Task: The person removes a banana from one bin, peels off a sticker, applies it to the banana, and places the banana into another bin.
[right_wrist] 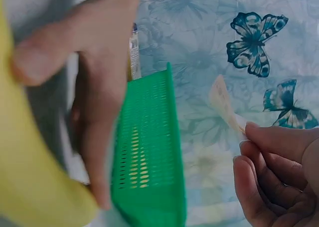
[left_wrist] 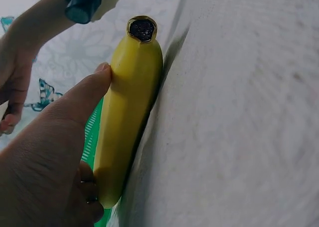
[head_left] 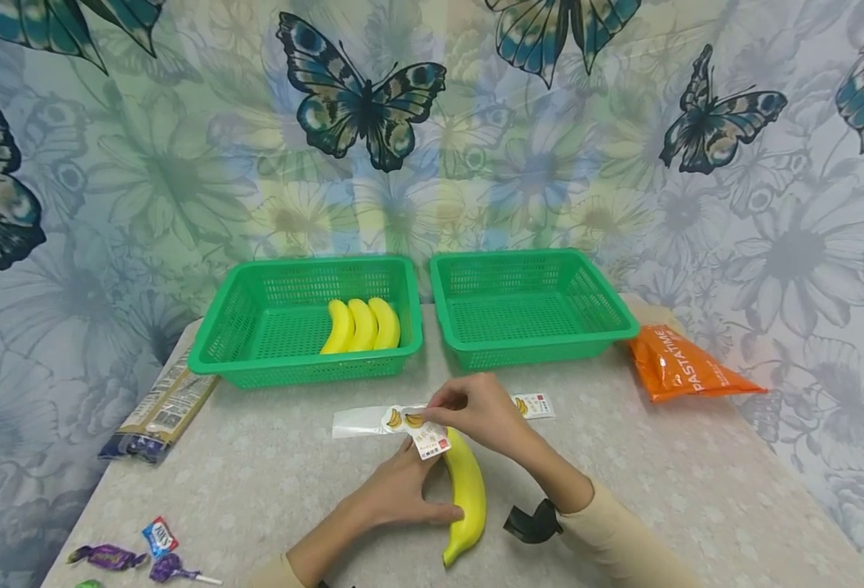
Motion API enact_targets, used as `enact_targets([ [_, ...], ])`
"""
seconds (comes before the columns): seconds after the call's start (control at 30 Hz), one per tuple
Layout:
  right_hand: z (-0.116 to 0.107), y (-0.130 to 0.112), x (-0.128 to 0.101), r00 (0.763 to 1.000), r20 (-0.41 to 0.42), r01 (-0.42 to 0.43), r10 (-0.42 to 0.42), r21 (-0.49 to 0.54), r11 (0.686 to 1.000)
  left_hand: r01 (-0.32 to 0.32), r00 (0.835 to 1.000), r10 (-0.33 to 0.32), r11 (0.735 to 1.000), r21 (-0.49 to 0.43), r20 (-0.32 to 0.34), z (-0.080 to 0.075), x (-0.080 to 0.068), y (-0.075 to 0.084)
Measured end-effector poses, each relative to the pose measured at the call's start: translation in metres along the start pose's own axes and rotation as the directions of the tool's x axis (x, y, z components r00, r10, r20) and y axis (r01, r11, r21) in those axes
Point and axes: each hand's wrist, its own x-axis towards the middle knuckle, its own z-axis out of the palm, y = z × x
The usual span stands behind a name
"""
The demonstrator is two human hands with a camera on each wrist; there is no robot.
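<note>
The left hand (head_left: 403,498) steadies a smooth yellow banana (head_left: 465,494) lying on the pale speckled tabletop (head_left: 696,490), thumb curled against its side; the right hand (head_left: 479,408) pinches a small white banana-printed sticker (head_left: 429,441) just above its far end. Judged step: labelling; next, pressing the sticker flat onto the peel. Sticker print is illegible, and the clear backing strip (head_left: 362,421) is partly hidden.

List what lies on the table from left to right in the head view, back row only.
Flat printed packet → left green basket holding three bananas → right green basket → orange bag.
</note>
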Motion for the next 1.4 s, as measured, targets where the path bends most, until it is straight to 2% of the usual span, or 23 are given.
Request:
enact_targets([
  [0.23,0.006,0.033,-0.019,0.992,-0.002,-0.124,0.124,0.059,0.991,0.009,1.000,-0.009,1.000,-0.009,0.002,0.003,0.001,0.001],
  [0.37,0.011,0.049,-0.027,0.987,0.008,-0.163,0.163,0.067,0.984,0.011,1.000,-0.011,1.000,-0.006,0.003,0.002,0.001,0.001],
  [0.6,0.014,0.067,-0.039,0.984,0.013,-0.177,0.177,0.047,0.983,0.025,0.999,-0.025,1.000,0.002,0.027,0.002,0.001,0.002],
  [0.77,0.015,0.073,-0.044,0.980,0.010,-0.197,0.197,0.052,0.979,0.010,0.999,-0.011,0.999,0.034,0.030,0.002,0.002,0.001],
  [1.4,0.017,0.076,-0.044,0.985,0.047,-0.168,0.168,0.001,0.986,0.021,0.999,-0.022,0.999,0.038,0.032,0.000,0.002,0.003],
])
